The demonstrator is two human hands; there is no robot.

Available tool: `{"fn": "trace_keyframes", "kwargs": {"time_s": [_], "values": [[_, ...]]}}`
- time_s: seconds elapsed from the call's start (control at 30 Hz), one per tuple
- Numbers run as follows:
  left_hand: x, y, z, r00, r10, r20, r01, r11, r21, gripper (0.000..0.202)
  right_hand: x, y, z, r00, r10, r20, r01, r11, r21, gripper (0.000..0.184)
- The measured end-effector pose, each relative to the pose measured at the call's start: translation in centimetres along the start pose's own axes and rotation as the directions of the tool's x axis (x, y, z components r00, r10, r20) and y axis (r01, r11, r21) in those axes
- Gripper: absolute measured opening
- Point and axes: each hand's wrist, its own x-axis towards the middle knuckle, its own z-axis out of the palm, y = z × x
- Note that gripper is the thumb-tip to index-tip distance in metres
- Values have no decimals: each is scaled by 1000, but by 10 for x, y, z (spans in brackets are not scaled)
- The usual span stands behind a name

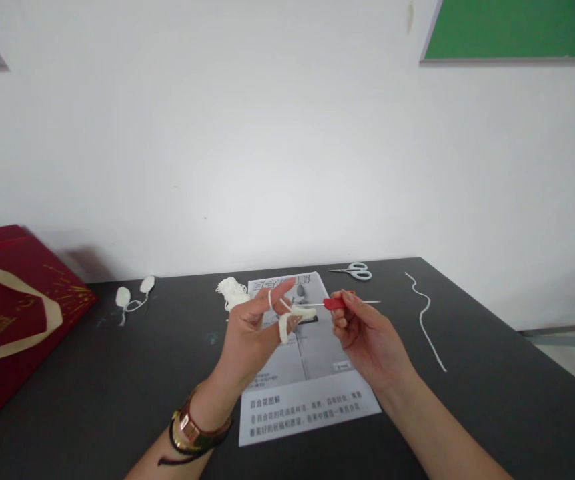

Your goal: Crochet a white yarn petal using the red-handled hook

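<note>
My left hand (257, 325) pinches a small cream crochet piece (297, 316) between thumb and fingers. A strand of white yarn loops round its raised index finger. In my right hand (360, 327) is a crochet hook (335, 303) with a red grip, held closed in the fingers. The hook's metal shaft points left and its tip meets the crochet piece; whether a loop is on it I cannot tell. Behind my left hand lies a loose bundle of white yarn (232, 292). Beneath both hands is a printed sheet (307, 407) with text and pictures.
Scissors (357, 271) lie at the back of the black table (167, 380). A loose white yarn length (423, 313) is on the right. Two white crocheted pieces (123, 297) with yarn tails rest at the left back. A dark red bag (12, 320) stands far left, before the wall.
</note>
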Motion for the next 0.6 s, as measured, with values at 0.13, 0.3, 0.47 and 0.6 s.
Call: {"fn": "trace_keyframes", "kwargs": {"time_s": [0.13, 0.3, 0.47, 0.6], "values": [[-4, -8, 5, 998, 14, -55, -12, 999, 44, 48, -1, 3, 0, 998, -52, 16, 53, 996, -74, 16], [-6, -9, 11, 983, -81, -163, 88, 995, 38, 53, -6, 9, 1, 945, -318, 78, 327, 901, -287, 11], [-5, -5, 18, 929, -325, -175, 281, 930, -235, 57, -14, 16, -3, 670, -596, 442, 711, 344, -614, 23], [-2, 0, 17, 884, -466, -22, 394, 770, -502, 62, -15, 17, -9, 297, -479, 826, 892, -171, -420, 48]]}}
